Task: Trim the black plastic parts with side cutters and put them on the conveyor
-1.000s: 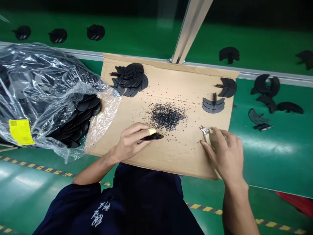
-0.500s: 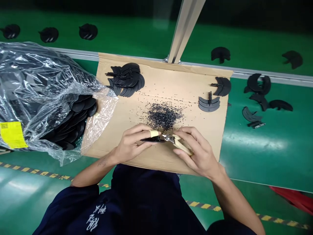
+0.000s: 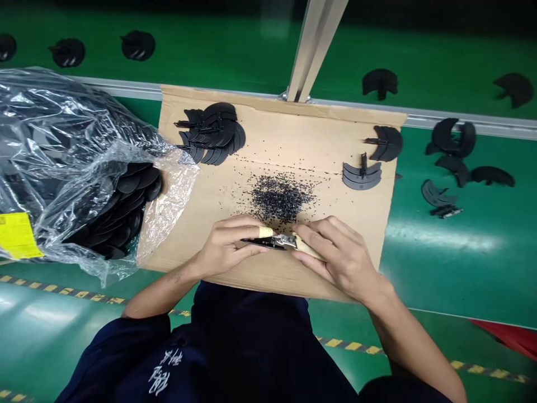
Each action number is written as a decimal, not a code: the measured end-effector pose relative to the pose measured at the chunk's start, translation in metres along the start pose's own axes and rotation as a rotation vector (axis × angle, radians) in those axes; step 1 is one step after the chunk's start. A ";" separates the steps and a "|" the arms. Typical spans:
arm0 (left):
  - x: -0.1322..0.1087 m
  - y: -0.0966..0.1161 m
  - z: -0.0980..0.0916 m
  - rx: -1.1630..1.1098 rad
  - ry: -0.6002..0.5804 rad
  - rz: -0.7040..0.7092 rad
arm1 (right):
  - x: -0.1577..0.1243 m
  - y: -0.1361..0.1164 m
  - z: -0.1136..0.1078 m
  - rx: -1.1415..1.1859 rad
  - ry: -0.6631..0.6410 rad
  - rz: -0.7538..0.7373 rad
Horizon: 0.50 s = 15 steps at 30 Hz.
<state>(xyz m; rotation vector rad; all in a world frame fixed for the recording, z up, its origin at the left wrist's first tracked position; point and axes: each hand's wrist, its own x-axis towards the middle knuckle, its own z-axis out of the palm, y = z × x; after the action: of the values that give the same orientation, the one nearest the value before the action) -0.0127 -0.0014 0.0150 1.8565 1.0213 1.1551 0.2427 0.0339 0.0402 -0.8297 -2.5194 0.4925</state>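
My left hand is closed on a thin black plastic part, pinched edge-on over the cardboard sheet; its forefinger wears a pale finger cot. My right hand is closed on small cutting pliers with cream handles. The metal jaws touch the right end of the black part. Just beyond both hands lies a heap of black plastic trimmings.
A clear plastic bag full of black parts lies at the left. A fanned stack of black parts and two smaller sets rest on the cardboard. More parts lie on the green table and conveyor belt.
My right hand moved left from the cardboard's right side, bringing the pliers to the part in my left hand. The pliers' jaws now meet the part. My left hand has hardly moved.
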 end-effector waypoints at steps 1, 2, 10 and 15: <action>0.000 -0.001 0.001 -0.004 0.006 -0.001 | 0.000 0.000 0.000 -0.009 -0.003 -0.005; -0.001 -0.001 0.001 -0.003 0.013 -0.004 | 0.000 0.001 0.000 -0.014 -0.006 -0.009; 0.009 0.007 -0.007 0.117 -0.054 -0.005 | 0.003 0.007 0.004 -0.224 0.051 0.069; 0.021 -0.001 -0.005 0.439 -0.186 0.108 | 0.006 0.006 -0.001 -0.342 0.003 0.085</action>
<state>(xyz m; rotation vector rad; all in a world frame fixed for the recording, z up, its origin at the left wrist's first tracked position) -0.0120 0.0185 0.0231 2.3383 1.1432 0.8402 0.2418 0.0421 0.0400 -1.0620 -2.6121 0.0839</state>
